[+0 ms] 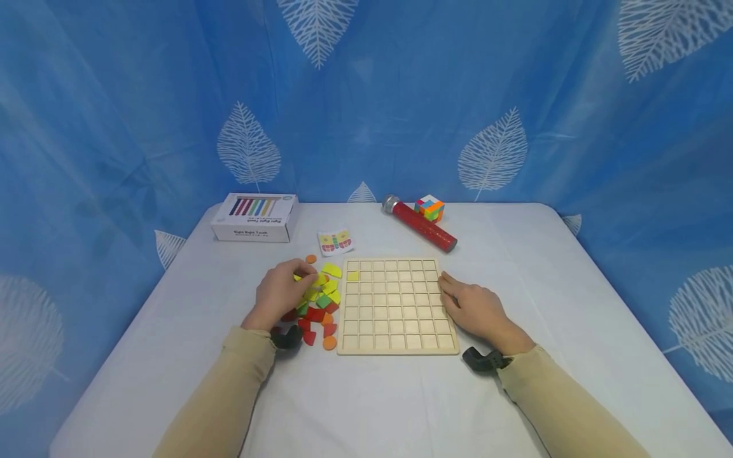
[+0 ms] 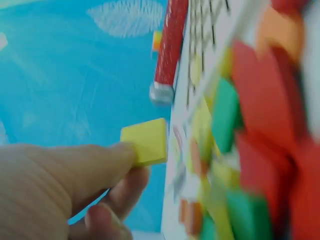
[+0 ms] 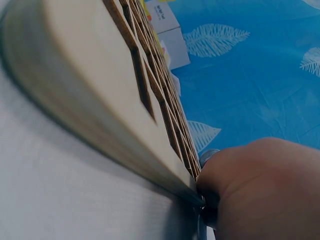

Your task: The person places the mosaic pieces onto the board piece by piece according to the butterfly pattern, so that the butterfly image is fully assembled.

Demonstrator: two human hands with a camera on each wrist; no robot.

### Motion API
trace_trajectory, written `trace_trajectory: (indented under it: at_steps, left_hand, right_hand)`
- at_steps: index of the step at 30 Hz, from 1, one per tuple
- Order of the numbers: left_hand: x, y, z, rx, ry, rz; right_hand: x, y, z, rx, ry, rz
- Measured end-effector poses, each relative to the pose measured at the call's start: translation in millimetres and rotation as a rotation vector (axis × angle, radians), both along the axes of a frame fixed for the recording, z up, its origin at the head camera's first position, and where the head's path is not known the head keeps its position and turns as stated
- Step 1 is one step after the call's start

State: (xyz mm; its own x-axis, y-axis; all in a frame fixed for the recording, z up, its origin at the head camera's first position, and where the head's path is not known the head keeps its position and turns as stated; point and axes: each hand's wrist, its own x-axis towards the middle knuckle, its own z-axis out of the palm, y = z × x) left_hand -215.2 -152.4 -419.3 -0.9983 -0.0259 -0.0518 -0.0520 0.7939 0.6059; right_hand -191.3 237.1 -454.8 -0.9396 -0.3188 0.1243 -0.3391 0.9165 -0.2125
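Observation:
Between thumb and fingers, my left hand (image 1: 282,289) pinches a small yellow square tile (image 2: 146,142), held above a heap of loose tiles. The heap has yellow tiles (image 1: 330,285), red tiles (image 1: 315,314), green tiles (image 1: 324,301) and orange round pieces (image 1: 329,343). Right of it lies a wooden grid board (image 1: 401,306), with one yellow square tile (image 1: 352,276) in a cell near its upper left corner. My right hand (image 1: 474,308) rests with extended fingers against the board's right edge; in the right wrist view its fingertips are partly hidden at that edge.
Behind the heap lies a small picture card (image 1: 336,242) with a coloured butterfly-like pattern. A white box (image 1: 254,218) stands at the back left. A red microphone (image 1: 422,224) and a puzzle cube (image 1: 429,208) are behind the board.

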Motion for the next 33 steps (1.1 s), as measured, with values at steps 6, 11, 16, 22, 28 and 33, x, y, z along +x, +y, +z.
trace_trajectory:
  at_steps: [6,11,16,22,28,33]
  left_hand:
    - [-18.9,28,12.2,-0.049,0.027,-0.129]
    - [-36.4,57,13.0,-0.117,0.055,-0.209]
    - [-45.3,77,8.3,-0.14,0.055,-0.239]
    - [-47.5,86,4.3,-0.202,0.019,-0.254]
    - [-47.1,83,8.0,-0.21,0.014,-0.291]
    - [-50.2,85,5.4,-0.213,-0.006,-0.296]
  right_hand:
    - [0.4,2,-2.1,-0.002,0.004,0.0]
    - [0.1,2,-1.0,-0.012,0.001,0.008]
    - [-0.7,1,-1.8,-0.011,0.0,0.017]
    - [-0.3,-1,-1.6,-0.004,0.0,0.026]
    - [-0.6,0,-0.3,0.005,0.017,0.028]
    - [-0.8,3,-0.9,0.006,0.02,0.025]
